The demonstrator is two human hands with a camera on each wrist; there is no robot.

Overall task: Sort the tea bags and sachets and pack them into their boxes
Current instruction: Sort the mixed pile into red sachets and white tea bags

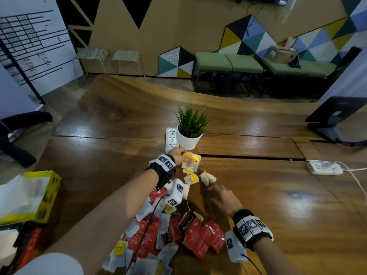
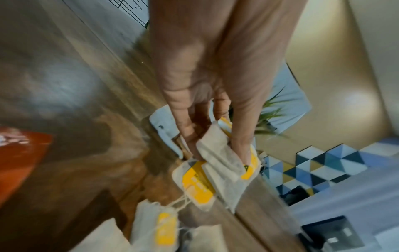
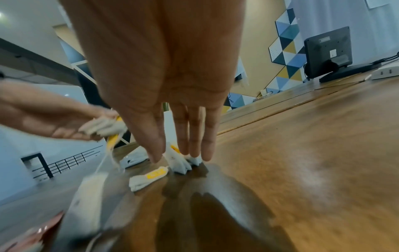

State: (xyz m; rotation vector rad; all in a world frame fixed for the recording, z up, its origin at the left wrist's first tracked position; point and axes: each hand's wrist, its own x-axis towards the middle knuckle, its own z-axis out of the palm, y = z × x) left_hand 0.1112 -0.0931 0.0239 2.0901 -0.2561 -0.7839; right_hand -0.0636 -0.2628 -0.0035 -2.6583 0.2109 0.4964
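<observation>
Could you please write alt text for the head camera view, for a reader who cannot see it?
A person's left hand holds a bunch of yellow-tagged tea bags above a wooden table, beside a small potted plant. The right hand reaches, fingers straight, toward loose tea bags.

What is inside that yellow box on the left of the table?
The open yellow box shows only a white paper lining in the head view. No tea bags are visible; the lining hides its bottom, so whether anything lies beneath cannot be told.
</observation>
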